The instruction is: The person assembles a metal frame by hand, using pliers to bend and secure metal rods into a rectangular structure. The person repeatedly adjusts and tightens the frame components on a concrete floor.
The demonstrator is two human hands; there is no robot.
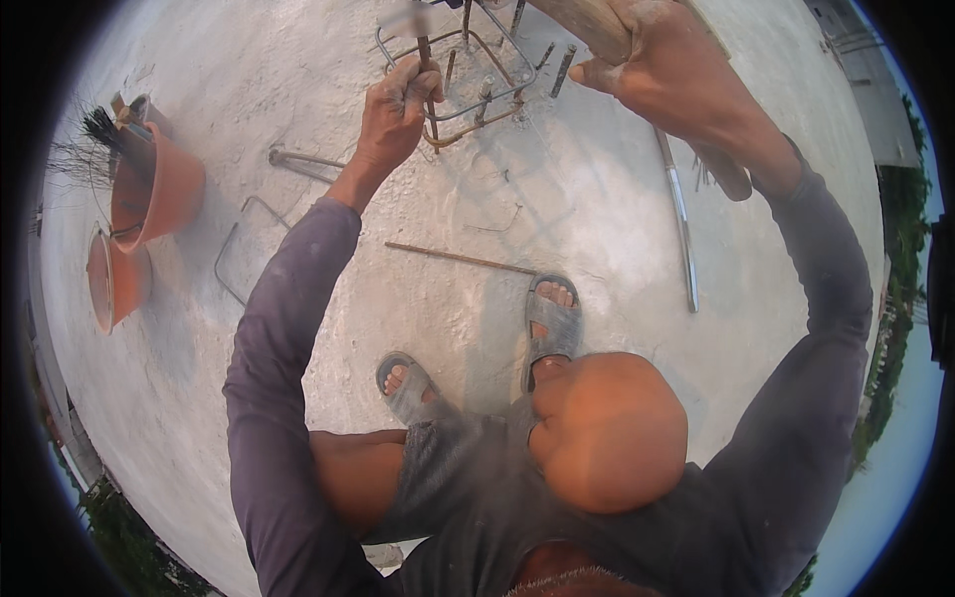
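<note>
My left hand (398,98) is closed around a rusty steel rod (425,52) held upright beside a cluster of rebar stubs (484,99). A blurred grey shape shows at the rod's top, too smeared to name. Bent rectangular steel stirrups (463,135) surround the stubs. On the right, my right hand (686,75) is raised and wrapped around a thick wooden handle (592,25). Its lower end sticks out below my wrist; its other end runs out of the frame's top, so the tool's head is hidden.
Two orange buckets (189,189) stand at left, one holding dark wires. Bent bars (298,159) lie near them. A straight rebar (460,258) crosses the concrete floor (328,60) before my sandalled feet (554,318). A silvery metal tube (681,224) lies at right.
</note>
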